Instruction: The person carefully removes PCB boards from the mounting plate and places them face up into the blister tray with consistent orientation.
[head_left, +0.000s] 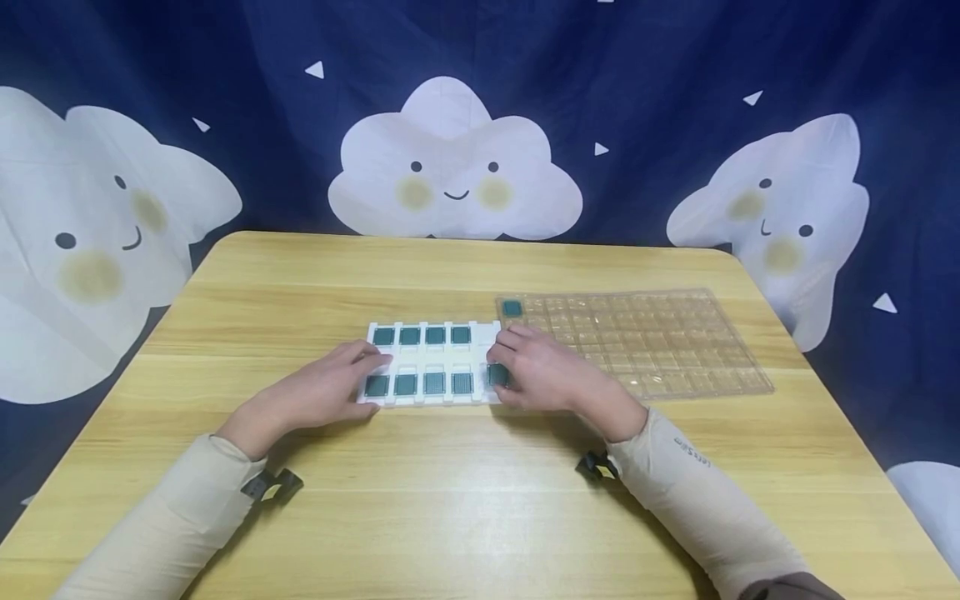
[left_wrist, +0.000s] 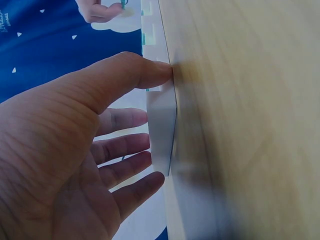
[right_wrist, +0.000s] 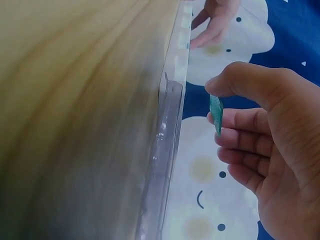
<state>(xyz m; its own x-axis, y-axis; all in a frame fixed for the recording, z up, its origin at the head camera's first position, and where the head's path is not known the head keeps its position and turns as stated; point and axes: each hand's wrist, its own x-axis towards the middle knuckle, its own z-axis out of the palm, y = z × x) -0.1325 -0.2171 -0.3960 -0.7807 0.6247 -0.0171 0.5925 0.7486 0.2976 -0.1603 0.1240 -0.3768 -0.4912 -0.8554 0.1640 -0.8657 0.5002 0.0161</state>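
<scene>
Just now, a green chip (right_wrist: 216, 112) is up off the table, near the right end of the white tray. The right hand (head_left: 540, 371) pinches it between the thumb and a finger. From the head, fingers hide part of the chip; from the right wrist, it shows nearly edge-on. The white tray (head_left: 420, 356) has two rows with four more green chips in each, and fingers cover some of its right end. At its other end, the left hand (head_left: 333, 383) touches it with loose, slightly bent fingers; how hard they press, I cannot tell. A clear tray (head_left: 675, 333) lies to the right, partly behind the right hand, with one chip in its far left corner. Both sleeves (head_left: 172, 508) are cut off at the bottom, over the wooden table (head_left: 450, 500).
</scene>
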